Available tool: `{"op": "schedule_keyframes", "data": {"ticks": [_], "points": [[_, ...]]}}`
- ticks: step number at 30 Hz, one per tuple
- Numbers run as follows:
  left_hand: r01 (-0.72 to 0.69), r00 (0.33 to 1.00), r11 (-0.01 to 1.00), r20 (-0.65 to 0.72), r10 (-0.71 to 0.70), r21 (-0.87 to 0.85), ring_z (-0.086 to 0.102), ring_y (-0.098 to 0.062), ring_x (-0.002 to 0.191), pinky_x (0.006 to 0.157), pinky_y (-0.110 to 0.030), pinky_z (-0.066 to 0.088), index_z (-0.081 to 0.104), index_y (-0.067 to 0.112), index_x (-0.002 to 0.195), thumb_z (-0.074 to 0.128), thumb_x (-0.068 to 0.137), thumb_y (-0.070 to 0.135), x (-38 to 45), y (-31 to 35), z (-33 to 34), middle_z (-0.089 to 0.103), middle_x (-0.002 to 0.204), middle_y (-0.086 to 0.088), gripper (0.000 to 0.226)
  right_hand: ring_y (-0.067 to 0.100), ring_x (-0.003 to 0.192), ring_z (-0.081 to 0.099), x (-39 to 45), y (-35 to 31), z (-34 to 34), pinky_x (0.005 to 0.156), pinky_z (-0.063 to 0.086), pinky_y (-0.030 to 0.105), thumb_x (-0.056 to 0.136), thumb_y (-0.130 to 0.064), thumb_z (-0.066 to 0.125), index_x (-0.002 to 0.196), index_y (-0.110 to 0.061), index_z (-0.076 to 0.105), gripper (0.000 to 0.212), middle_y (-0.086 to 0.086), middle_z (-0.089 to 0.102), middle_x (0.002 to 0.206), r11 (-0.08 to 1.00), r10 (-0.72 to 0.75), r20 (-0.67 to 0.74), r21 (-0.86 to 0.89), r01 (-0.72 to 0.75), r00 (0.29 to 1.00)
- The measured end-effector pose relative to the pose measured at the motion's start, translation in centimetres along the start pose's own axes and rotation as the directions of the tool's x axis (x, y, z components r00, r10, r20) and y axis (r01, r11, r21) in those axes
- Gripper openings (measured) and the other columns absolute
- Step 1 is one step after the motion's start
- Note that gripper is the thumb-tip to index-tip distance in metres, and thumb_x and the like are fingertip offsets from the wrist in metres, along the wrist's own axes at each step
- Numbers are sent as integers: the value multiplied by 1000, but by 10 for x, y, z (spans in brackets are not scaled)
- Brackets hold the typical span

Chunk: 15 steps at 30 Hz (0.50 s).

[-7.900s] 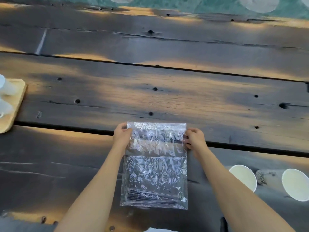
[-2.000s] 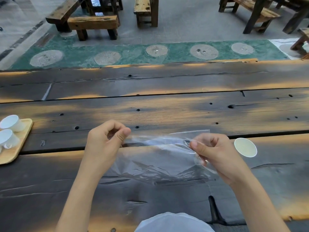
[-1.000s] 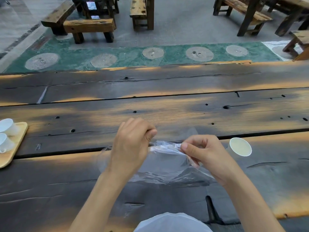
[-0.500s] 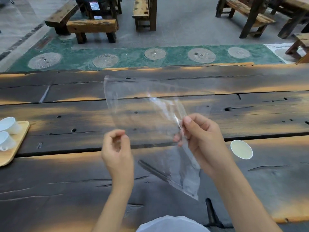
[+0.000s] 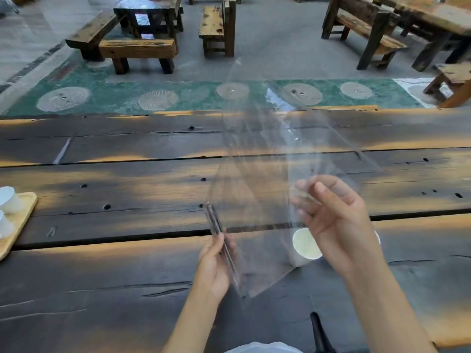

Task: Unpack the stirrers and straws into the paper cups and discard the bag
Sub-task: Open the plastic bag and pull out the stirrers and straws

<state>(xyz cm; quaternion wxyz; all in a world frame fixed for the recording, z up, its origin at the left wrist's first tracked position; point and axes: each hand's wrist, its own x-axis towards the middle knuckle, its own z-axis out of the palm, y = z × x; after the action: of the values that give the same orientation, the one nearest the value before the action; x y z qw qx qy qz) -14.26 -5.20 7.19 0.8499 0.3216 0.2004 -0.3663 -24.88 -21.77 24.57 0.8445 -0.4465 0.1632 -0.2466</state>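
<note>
A clear plastic bag (image 5: 257,174) hangs upright in the air above the dark wooden table (image 5: 127,189), blurred by motion. A bundle of dark stirrers or straws (image 5: 216,225) lies slanted along the bag's lower left edge, inside the plastic. My left hand (image 5: 214,268) grips that bundle through the bag. My right hand (image 5: 334,220) holds the bag's right side, its fingertips hazy behind the film. A white paper cup (image 5: 303,247) stands on the table just left of my right wrist. The rim of a second cup (image 5: 377,237) peeks out to the right of that hand.
A wooden tray (image 5: 21,220) with small white cups (image 5: 7,200) sits at the table's left edge. A dark thin object (image 5: 321,335) lies at the near edge. Wooden benches and tables stand on the floor beyond the far edge.
The bag has swung higher and to the right. My left hand went from empty to gripping the stick bundle at the bag's lower edge. My right hand shifted right along the plastic.
</note>
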Motion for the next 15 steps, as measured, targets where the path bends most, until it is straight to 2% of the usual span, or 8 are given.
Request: {"op": "schedule_keyframes", "data": {"ticks": [2, 3, 6, 8, 10, 12, 15], "points": [[-88, 995, 994, -40, 90, 60, 64, -13, 58, 57, -25, 58, 61, 6, 97, 59, 90, 7, 0, 11, -3, 61, 73, -5, 7, 26, 66, 71, 1, -16, -20, 58, 55, 26, 82, -7, 59, 97, -12, 63, 16, 14, 75, 93, 992, -45, -48, -122, 39, 998], [-135, 988, 984, -59, 142, 116, 62, -13, 57, 55, -24, 57, 60, 7, 96, 55, 93, 4, 0, 17, -4, 60, 72, -4, 6, 27, 66, 71, 2, -25, -28, 61, 55, 28, 81, -8, 60, 100, -13, 63, 20, 15, 75, 94, 984, -65, -63, -170, 54, 996], [-234, 966, 939, -51, 254, 250, 60, -12, 55, 55, -22, 56, 58, 6, 98, 51, 96, -3, -3, 37, -7, 60, 70, -4, 12, 28, 64, 72, 6, -52, -46, 61, 57, 28, 78, -9, 63, 108, -15, 60, 30, 18, 75, 97, 936, -99, -38, -344, 80, 994], [-268, 956, 918, -37, 291, 292, 60, -12, 54, 55, -21, 55, 58, 4, 100, 51, 95, -4, -3, 49, -9, 59, 70, -4, 12, 32, 66, 72, 10, -61, -50, 61, 57, 28, 76, -12, 67, 115, -16, 60, 40, 21, 74, 101, 867, -85, 4, -493, 76, 996], [-295, 949, 898, -10, 315, 325, 60, -12, 54, 54, -21, 55, 59, 3, 101, 52, 95, -5, -2, 57, -11, 59, 70, -5, 12, 34, 68, 71, 15, -62, -50, 61, 56, 29, 82, -6, 66, 125, -19, 57, 47, 21, 74, 101, 783, -73, 51, -616, 89, 996], [-319, 943, 877, 23, 333, 360, 59, -12, 55, 55, -22, 54, 59, 3, 100, 52, 95, -4, -2, 63, -13, 60, 70, -5, 12, 34, 67, 69, 20, -58, -47, 60, 54, 31, 89, 5, 61, 133, -24, 52, 53, 21, 74, 97, 725, -87, 86, -678, 122, 992], [-351, 933, 853, 65, 355, 386, 58, -13, 55, 55, -21, 53, 58, 3, 99, 52, 95, -4, -5, 71, -18, 59, 72, -6, 11, 30, 61, 66, 25, -50, -42, 57, 51, 32, 92, 9, 57, 133, -33, 51, 59, 19, 72, 86, 702, -122, 104, -694, 160, 987]]}}
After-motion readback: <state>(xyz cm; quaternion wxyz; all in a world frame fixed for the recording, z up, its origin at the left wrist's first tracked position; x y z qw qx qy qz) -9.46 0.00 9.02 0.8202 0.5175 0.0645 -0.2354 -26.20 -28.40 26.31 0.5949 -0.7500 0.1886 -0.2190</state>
